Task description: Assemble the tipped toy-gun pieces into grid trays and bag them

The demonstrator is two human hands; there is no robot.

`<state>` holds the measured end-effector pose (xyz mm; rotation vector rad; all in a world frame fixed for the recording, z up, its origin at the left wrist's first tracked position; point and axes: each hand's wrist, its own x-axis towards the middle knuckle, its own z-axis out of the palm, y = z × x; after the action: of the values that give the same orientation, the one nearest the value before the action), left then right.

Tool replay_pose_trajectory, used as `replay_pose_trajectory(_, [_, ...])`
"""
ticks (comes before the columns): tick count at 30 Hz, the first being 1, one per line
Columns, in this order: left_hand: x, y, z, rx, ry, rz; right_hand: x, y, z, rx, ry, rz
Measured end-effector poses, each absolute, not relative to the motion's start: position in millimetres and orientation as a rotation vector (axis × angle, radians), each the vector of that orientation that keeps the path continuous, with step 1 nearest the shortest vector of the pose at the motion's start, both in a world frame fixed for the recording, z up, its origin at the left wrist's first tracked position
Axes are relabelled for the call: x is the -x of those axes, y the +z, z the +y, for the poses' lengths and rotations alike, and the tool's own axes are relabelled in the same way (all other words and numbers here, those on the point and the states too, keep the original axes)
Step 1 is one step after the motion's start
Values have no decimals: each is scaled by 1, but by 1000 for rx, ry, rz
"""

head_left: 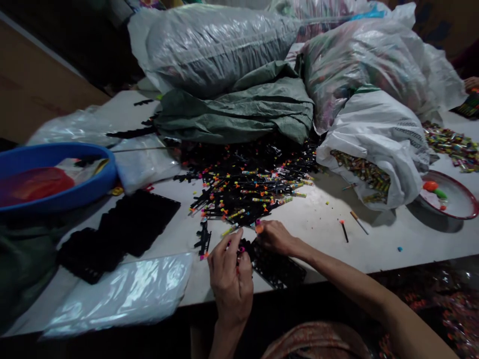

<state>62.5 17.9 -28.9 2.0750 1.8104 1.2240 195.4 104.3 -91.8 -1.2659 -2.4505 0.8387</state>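
Note:
My left hand point(230, 269) is curled around a few small black toy pieces with pink ends point(242, 248), near the table's front edge. My right hand point(276, 237) is closed just beside it, with a small orange-and-purple piece point(259, 227) showing at its fingertips. Below the right hand lies a black perforated plastic sheet point(280, 267), partly hidden by that hand. A heap of black toy guns point(239, 189) with orange, yellow and pink tips spreads beyond both hands. One black toy gun point(203, 238) rests apart, left of my left hand.
Black flat sheets point(130, 224) are stacked at left, beside clear plastic bags point(130, 289) and a blue basin point(107, 169). Large filled sacks point(220, 45) line the back. At right are an open white bag point(389, 129) of colourful sticks and a red-rimmed bowl point(462, 202).

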Motion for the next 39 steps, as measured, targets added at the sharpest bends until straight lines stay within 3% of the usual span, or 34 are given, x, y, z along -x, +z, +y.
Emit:
replay_pose_trajectory(9, [-66,-32,18,-2107,1197,1892,-192,-81,122,1211,762,-2715])
replay_pose_trajectory(14, [-69,-29,19,-2035,1194,1996,-262,-59,194,1835,377,-2569])
replay_pose_trajectory(22, [-60,-5,21,-2408,827,2001,-297,-69,181,1878,353,-2560])
replay_pose_trajectory(27, [-56,-15,25,-2384,954,1845,-307,-80,124,1824,653,-2488])
replay_pose_trajectory(34, [-60,-20,27,-2355,1036,1811,-264,-93,66,1432,1466,-1802])
replay_pose_trajectory(36, [-60,-19,27,-2352,1038,1810,-236,-101,57,1296,1529,-1733])
replay_pose_trajectory(39, [-60,-18,25,-2343,1019,1803,-205,-111,50,1223,1373,-1901])
